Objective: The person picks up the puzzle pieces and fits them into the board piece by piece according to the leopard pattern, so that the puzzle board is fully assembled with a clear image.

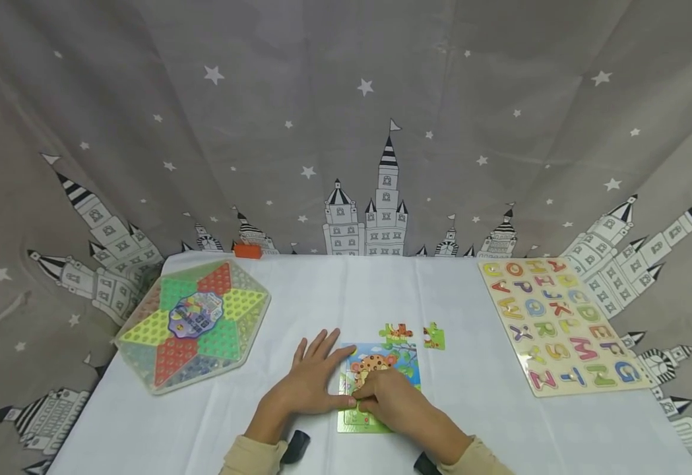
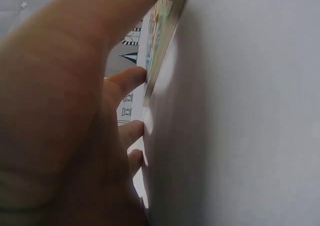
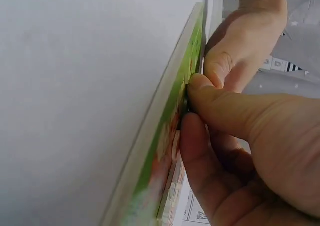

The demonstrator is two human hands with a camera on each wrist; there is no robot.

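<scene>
A jigsaw puzzle board (image 1: pixel 408 356) with a spotted cartoon animal, blue sky and green border lies flat before me. My left hand (image 1: pixel 307 382) rests at its left side, fingers spread, with the thumb and index fingertip touching the board's edge. Over the board's middle, my right hand (image 1: pixel 396 402) has curled fingers, pinching a puzzle piece at the surface; the fingers mostly hide that piece. In the right wrist view, the thumb (image 3: pixel 202 83) and a bent finger (image 3: pixel 192 128) meet close to the board. Two small groups of loose pieces, orange-green (image 1: pixel 396 332) and green (image 1: pixel 434 336), lie just beyond it.
To the left lies a hexagonal Chinese checkers board (image 1: pixel 182 356); to the right, a wooden alphabet board (image 1: pixel 559 330). A small orange block (image 1: pixel 247 251) sits at the far edge of the white-covered table (image 1: pixel 322 284). Behind hangs a grey curtain (image 1: pixel 322 99) with castles and stars.
</scene>
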